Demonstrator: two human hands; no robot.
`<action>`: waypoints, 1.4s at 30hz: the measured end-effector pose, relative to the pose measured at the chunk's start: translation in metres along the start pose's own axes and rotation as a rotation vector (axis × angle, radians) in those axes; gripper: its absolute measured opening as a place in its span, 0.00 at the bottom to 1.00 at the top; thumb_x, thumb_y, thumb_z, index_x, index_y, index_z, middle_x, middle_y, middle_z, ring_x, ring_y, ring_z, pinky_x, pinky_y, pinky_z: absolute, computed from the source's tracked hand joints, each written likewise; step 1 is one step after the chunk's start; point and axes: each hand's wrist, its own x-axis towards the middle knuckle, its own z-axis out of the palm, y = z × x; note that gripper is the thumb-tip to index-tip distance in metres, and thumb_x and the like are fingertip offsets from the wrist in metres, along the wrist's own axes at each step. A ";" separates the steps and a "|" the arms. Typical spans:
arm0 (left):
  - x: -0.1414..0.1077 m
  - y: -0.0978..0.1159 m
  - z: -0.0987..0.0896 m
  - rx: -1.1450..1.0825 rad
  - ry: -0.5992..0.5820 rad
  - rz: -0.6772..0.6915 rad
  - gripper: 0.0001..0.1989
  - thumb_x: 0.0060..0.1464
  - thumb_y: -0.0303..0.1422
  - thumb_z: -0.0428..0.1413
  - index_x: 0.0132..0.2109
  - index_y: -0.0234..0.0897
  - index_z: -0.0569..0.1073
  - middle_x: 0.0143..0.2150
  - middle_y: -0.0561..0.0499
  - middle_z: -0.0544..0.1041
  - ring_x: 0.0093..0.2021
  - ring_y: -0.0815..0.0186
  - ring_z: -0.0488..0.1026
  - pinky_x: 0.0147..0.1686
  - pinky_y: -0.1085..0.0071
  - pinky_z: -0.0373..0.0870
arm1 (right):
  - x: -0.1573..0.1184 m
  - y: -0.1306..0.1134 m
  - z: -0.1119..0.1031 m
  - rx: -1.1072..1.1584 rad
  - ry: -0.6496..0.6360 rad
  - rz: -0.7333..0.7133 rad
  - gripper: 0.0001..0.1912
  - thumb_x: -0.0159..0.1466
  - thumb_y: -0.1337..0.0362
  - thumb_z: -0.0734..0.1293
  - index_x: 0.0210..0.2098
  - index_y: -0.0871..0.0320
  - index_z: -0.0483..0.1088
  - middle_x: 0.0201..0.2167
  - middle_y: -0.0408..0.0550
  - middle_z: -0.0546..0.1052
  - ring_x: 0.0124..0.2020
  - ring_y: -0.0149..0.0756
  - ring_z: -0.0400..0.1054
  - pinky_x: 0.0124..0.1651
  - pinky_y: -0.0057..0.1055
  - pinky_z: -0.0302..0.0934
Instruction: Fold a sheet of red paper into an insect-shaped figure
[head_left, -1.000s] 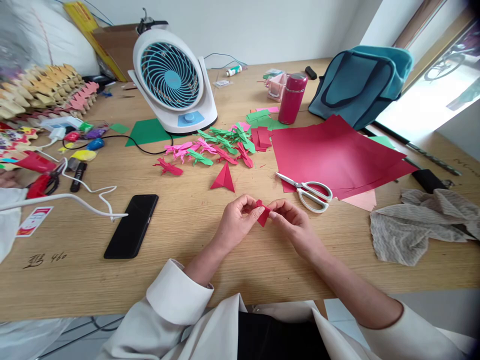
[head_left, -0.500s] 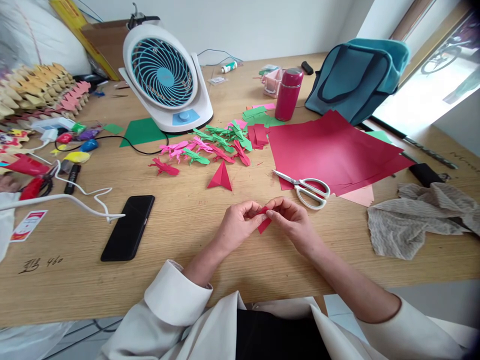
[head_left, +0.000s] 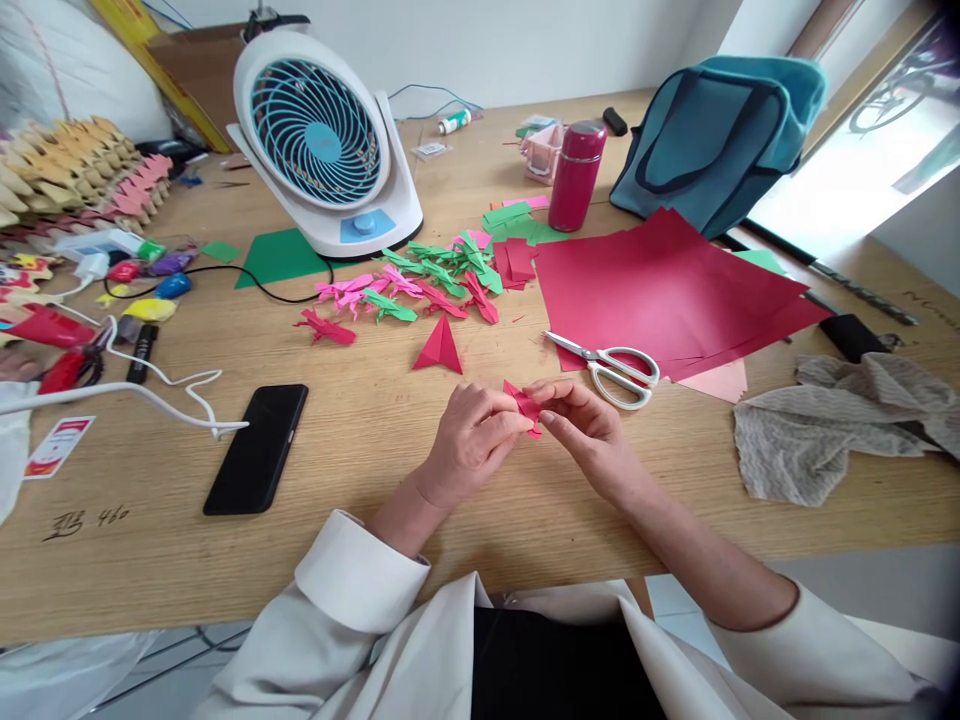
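A small folded piece of red paper is between my two hands above the table's near part. My left hand pinches it between thumb and fingers from the left. From the right, my right hand grips its edge with thumb and bent forefinger. Just beyond lies a larger red folded paper triangle. Behind that is a heap of folded paper figures in green, pink and red. White-handled scissors lie to the right of my hands, their blades partly over large red paper sheets.
A black phone with a white cable lies at left. Behind the figures stands a white fan. Further right are a red flask, a teal bag and a crumpled cloth. Another person's hand shows at the left edge.
The red paper has been turned between my fingers; a pointed end now shows at the top. My left hand has rolled over, its back now facing up more. The view has shifted slightly.
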 end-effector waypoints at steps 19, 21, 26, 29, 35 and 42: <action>0.002 -0.003 -0.001 -0.281 0.012 -0.108 0.05 0.62 0.28 0.54 0.39 0.40 0.74 0.44 0.48 0.75 0.44 0.65 0.73 0.45 0.66 0.70 | 0.000 0.003 -0.008 -0.197 0.142 -0.033 0.09 0.66 0.54 0.67 0.40 0.52 0.72 0.39 0.47 0.72 0.41 0.37 0.65 0.44 0.34 0.62; 0.004 -0.003 -0.001 -0.344 -0.018 -0.100 0.05 0.62 0.27 0.54 0.39 0.40 0.73 0.45 0.47 0.74 0.46 0.65 0.73 0.47 0.67 0.70 | 0.002 0.002 -0.012 -0.237 0.139 -0.043 0.10 0.65 0.55 0.68 0.42 0.52 0.72 0.44 0.47 0.72 0.46 0.38 0.65 0.47 0.34 0.61; 0.008 -0.005 -0.002 -0.518 -0.159 -0.126 0.04 0.62 0.27 0.54 0.39 0.39 0.72 0.46 0.46 0.75 0.48 0.65 0.74 0.48 0.67 0.71 | 0.010 -0.001 -0.021 0.060 0.008 0.150 0.18 0.61 0.53 0.71 0.48 0.51 0.70 0.43 0.46 0.75 0.36 0.33 0.68 0.36 0.30 0.63; 0.008 -0.005 -0.001 -0.617 -0.224 -0.187 0.03 0.61 0.28 0.55 0.37 0.38 0.72 0.45 0.46 0.76 0.47 0.65 0.75 0.49 0.66 0.71 | 0.013 0.000 -0.022 0.175 -0.040 0.312 0.19 0.56 0.54 0.75 0.44 0.54 0.73 0.33 0.42 0.75 0.26 0.27 0.64 0.27 0.26 0.58; 0.005 -0.007 0.002 -0.800 -0.106 -0.411 0.04 0.59 0.32 0.58 0.38 0.37 0.72 0.45 0.45 0.76 0.48 0.63 0.75 0.50 0.65 0.71 | 0.012 0.001 -0.020 0.220 -0.181 0.448 0.19 0.50 0.57 0.79 0.39 0.57 0.77 0.30 0.42 0.76 0.25 0.25 0.64 0.28 0.24 0.59; 0.004 -0.008 0.008 -0.790 -0.005 -0.782 0.13 0.59 0.41 0.56 0.43 0.34 0.75 0.37 0.48 0.79 0.37 0.66 0.76 0.40 0.71 0.72 | 0.012 0.008 -0.013 0.149 0.021 0.306 0.18 0.49 0.54 0.79 0.29 0.57 0.71 0.24 0.41 0.74 0.24 0.28 0.64 0.30 0.28 0.62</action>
